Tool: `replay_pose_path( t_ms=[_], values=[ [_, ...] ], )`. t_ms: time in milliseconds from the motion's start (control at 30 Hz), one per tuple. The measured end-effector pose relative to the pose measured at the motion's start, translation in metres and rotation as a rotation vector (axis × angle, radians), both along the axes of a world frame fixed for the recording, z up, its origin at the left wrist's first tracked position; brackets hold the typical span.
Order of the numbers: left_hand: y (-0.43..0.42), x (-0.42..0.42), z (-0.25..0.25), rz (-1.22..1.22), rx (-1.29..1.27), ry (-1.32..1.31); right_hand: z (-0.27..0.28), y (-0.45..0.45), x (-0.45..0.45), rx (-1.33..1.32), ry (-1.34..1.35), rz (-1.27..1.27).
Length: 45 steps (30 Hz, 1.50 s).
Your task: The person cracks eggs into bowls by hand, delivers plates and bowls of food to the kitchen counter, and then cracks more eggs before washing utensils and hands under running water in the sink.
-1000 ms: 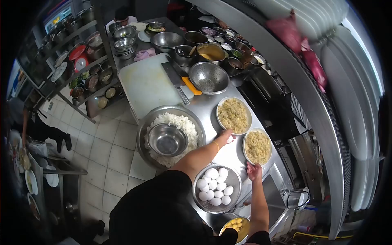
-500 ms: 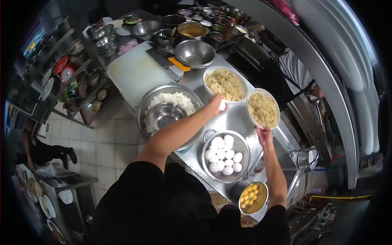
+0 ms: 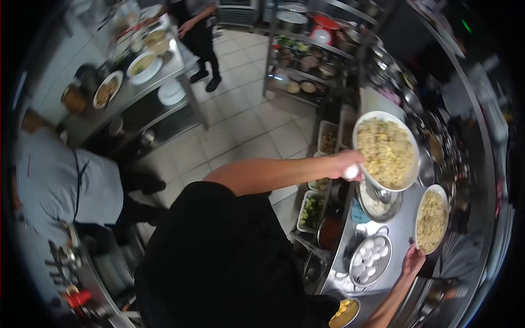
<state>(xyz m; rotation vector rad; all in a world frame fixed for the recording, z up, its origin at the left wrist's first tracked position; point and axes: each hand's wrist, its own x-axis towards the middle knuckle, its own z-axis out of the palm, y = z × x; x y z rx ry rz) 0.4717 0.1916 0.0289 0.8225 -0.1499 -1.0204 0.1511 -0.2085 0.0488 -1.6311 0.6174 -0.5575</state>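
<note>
My left hand [image 3: 348, 164] grips the near rim of a white bowl of fried rice [image 3: 385, 150], which is lifted above the counter. A white egg [image 3: 351, 171] is also tucked in that hand. At the lower right, my right hand [image 3: 413, 260] holds the edge of a second, oval bowl of fried rice [image 3: 432, 220]. Between my arms, a colander [image 3: 389, 261] of white eggs stands on the steel counter [image 3: 401, 229]. A large metal bowl [image 3: 395, 210] with white rice is partly hidden under the left bowl. A pot of yolks [image 3: 353, 317] shows at the bottom.
Behind on the left, a person in a grey shirt [image 3: 98, 186] bends over a worktop. Another person [image 3: 199, 41] stands by a side table [image 3: 174, 60] with plates of food. Shelves [image 3: 301, 68] of containers stand ahead. Trays of vegetables [image 3: 311, 210] sit beside the counter.
My view has swung left toward the floor and side table. My left hand, still with the egg, has raised its bowl off the counter. My right hand still holds the other bowl.
</note>
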Motion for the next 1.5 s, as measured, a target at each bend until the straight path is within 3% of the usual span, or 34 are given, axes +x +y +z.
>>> replay_pose_path(
  t_ms=[33, 100, 233, 300, 400, 500, 633, 800, 867, 1000, 1067, 1133, 1233, 1267, 1300, 1367, 1400, 1500],
  values=[
    [0.046, 0.003, 0.0, 0.081, 0.056, 0.005, 0.004, 0.019, 0.024, 0.628, -0.2, -0.047],
    [0.123, 0.013, -0.026, 0.241, 0.17, 0.056, 0.002, 0.07, 0.074, 0.77, -0.163, 0.154],
    [0.274, 0.016, -0.08, 0.584, 0.235, 0.077, -0.037, 0.183, 0.19, 0.656, 0.023, 0.132],
    [0.339, 0.009, -0.093, 0.749, 0.266, 0.091, -0.067, 0.233, 0.244, 0.711, 0.087, 0.293],
    [0.434, -0.006, -0.094, 0.99, 0.381, -0.013, -0.096, 0.343, 0.324, 0.733, 0.175, 0.434],
    [0.493, -0.029, -0.082, 1.241, 0.546, 0.079, -0.106, 0.441, 0.385, 0.878, 0.25, 0.493],
    [0.559, -0.056, -0.08, 1.487, 0.558, 0.233, -0.14, 0.535, 0.49, 0.894, 0.392, 0.901],
    [0.546, -0.07, -0.066, 1.665, 0.53, 0.327, -0.114, 0.622, 0.615, 0.807, 0.46, 1.255],
    [0.531, -0.06, -0.052, 1.876, 0.488, 0.347, -0.093, 0.66, 0.661, 0.795, 0.468, 1.324],
    [0.501, -0.057, -0.053, 1.867, 0.461, 0.295, -0.066, 0.726, 0.753, 0.676, 0.514, 1.55],
    [0.491, -0.032, -0.045, 2.04, 0.51, 0.379, -0.054, 0.773, 0.802, 0.597, 0.534, 1.666],
    [0.477, -0.014, -0.033, 2.119, 0.424, 0.432, -0.042, 0.816, 0.827, -0.155, 0.311, 1.834],
    [0.453, 0.001, -0.018, 2.222, 0.315, 0.509, -0.041, 0.867, 0.849, -0.056, 0.262, 1.945],
    [0.453, 0.011, -0.015, 2.263, 0.268, 0.539, -0.07, 0.884, 0.875, 0.425, 0.486, 2.019],
    [0.455, 0.021, -0.008, 2.275, 0.276, 0.545, -0.072, 0.904, 0.883, 0.433, 0.493, 2.03],
    [0.454, 0.035, 0.006, 2.296, 0.364, 0.588, -0.08, 0.932, 0.889, -0.129, 0.366, 1.987],
    [0.458, 0.039, 0.005, 2.308, 0.267, 0.585, -0.088, 0.952, 0.898, -0.126, 0.377, 2.01],
    [0.47, 0.049, 0.01, 2.274, 0.261, 0.588, -0.092, 0.976, 0.906, 0.635, 0.619, 1.689]
  ],
)
